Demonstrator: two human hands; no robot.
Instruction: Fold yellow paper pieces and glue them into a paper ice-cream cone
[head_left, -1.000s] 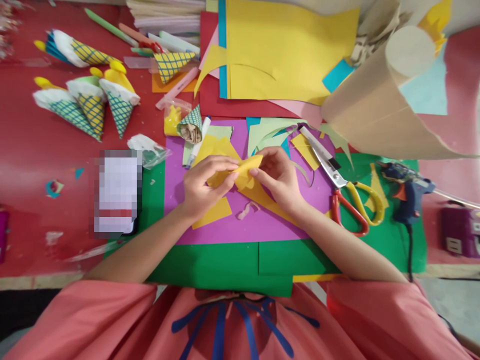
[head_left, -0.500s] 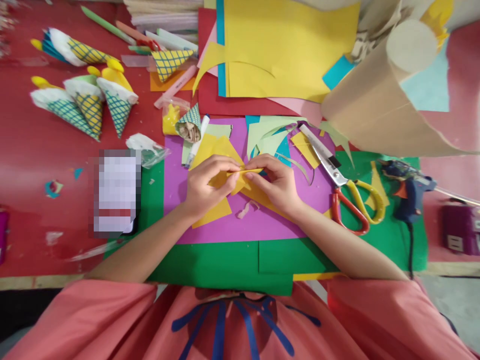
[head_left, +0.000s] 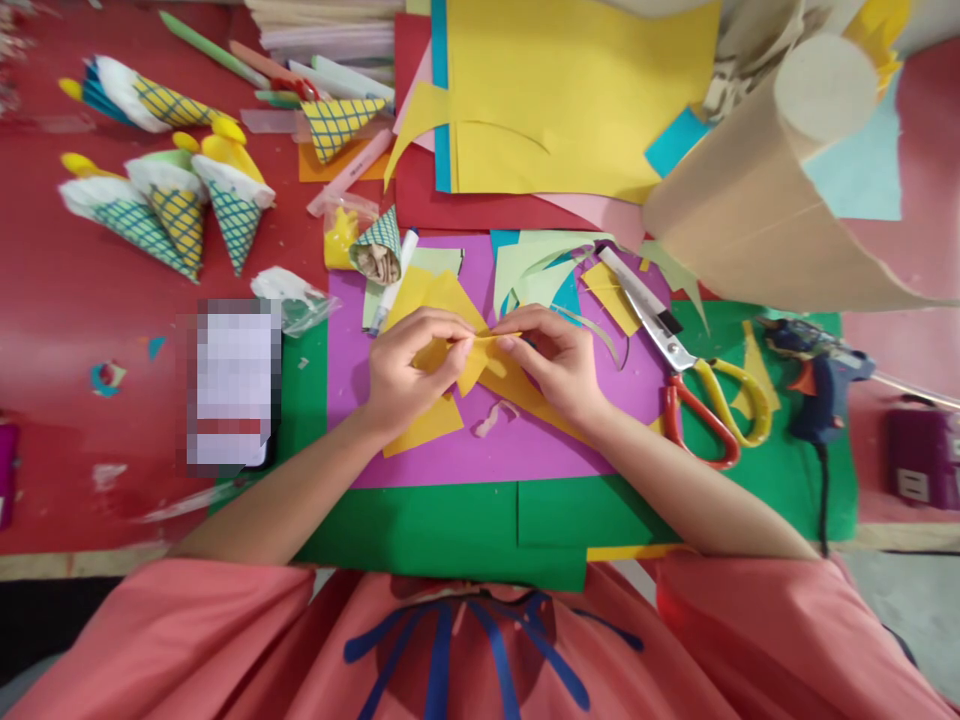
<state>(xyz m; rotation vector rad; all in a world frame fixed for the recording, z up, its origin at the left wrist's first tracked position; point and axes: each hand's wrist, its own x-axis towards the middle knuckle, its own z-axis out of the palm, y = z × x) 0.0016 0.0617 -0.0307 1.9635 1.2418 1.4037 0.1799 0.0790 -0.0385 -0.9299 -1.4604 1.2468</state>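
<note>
Over the purple sheet (head_left: 420, 470), a small piece of yellow paper (head_left: 487, 350) is pinched at both ends. My left hand (head_left: 420, 365) grips its left end between thumb and fingers. The right end is between the thumb and fingers of my right hand (head_left: 551, 360). Beneath the hands lie larger yellow paper pieces (head_left: 424, 428). A small curled pink strip (head_left: 495, 418) rests just below the held piece. Big scissors (head_left: 679, 360) with one red and one yellow handle lie open to the right of my right hand.
Decorated paper cones (head_left: 180, 210) lie at the upper left, above a blurred phone (head_left: 234, 385). Yellow sheets (head_left: 577, 90) are stacked at the back. On the right are a brown paper roll (head_left: 750, 190) and a blue glue gun (head_left: 825, 385); a marker (head_left: 396, 280) lies near the centre.
My hands have moved slightly apart. The held yellow paper now shows more of its surface between my fingertips. The things around have stayed in place.
</note>
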